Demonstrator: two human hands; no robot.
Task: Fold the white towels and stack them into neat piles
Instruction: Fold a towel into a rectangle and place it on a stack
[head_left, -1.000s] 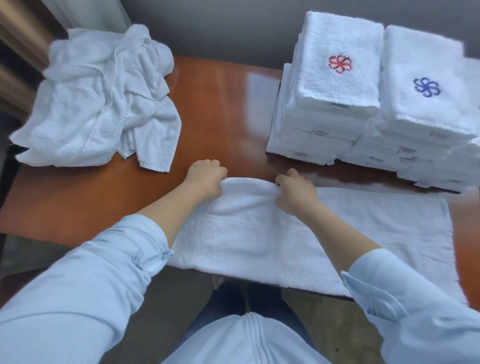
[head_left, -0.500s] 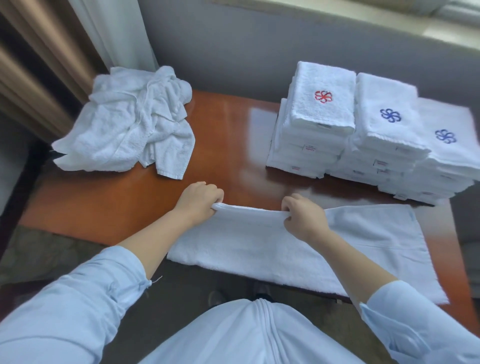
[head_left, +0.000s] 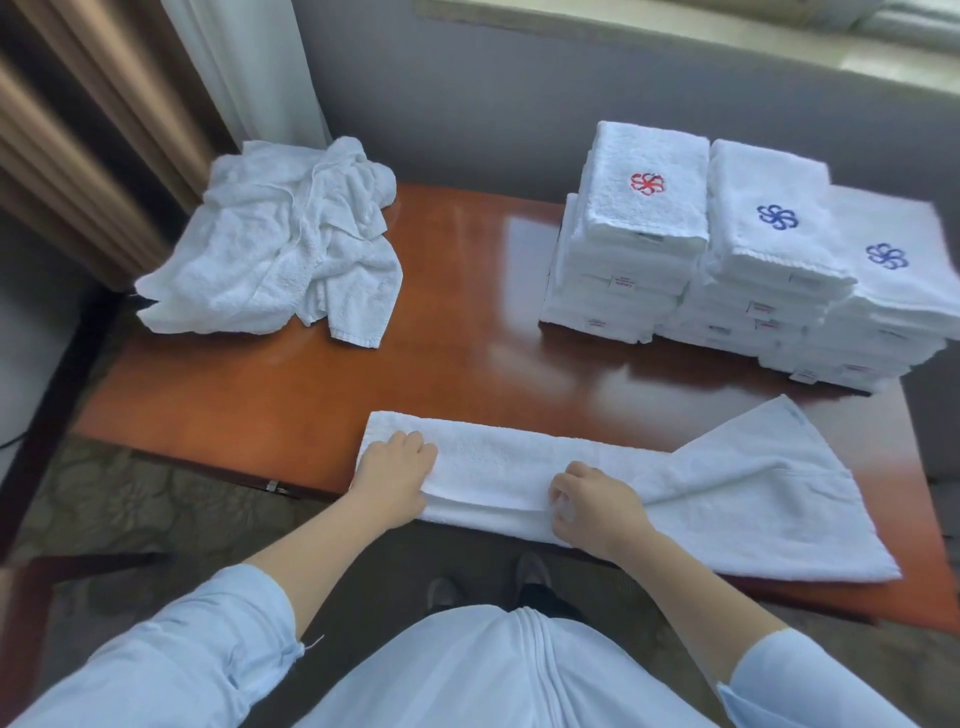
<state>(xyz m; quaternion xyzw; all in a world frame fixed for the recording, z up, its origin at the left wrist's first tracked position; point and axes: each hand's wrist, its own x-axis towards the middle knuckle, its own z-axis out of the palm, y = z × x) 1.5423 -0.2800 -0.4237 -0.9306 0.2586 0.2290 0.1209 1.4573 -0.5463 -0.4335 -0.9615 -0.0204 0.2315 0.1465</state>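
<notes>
A white towel (head_left: 727, 499) lies along the table's near edge. Its left half is folded lengthwise into a narrow band, and its right end still flares open. My left hand (head_left: 395, 478) sits on the band's left end, fingers curled onto the folded edge. My right hand (head_left: 597, 509) pinches the same folded edge near the middle. At the back right stand three piles of folded towels: one with a red flower (head_left: 644, 208) on top and two with blue flowers (head_left: 769, 223) (head_left: 893, 270). A heap of unfolded white towels (head_left: 280, 244) lies at the back left.
The brown wooden table (head_left: 457, 301) has a glossy bare middle between the heap and the piles. A grey wall runs behind it and curtains (head_left: 104, 130) hang at the left. My shoes and patterned carpet show below the table's front edge.
Both hands have drawn the towel's far edge towards me, folding the left half over itself into a band. The camera has risen and tilted, so more of the wall and piles shows.
</notes>
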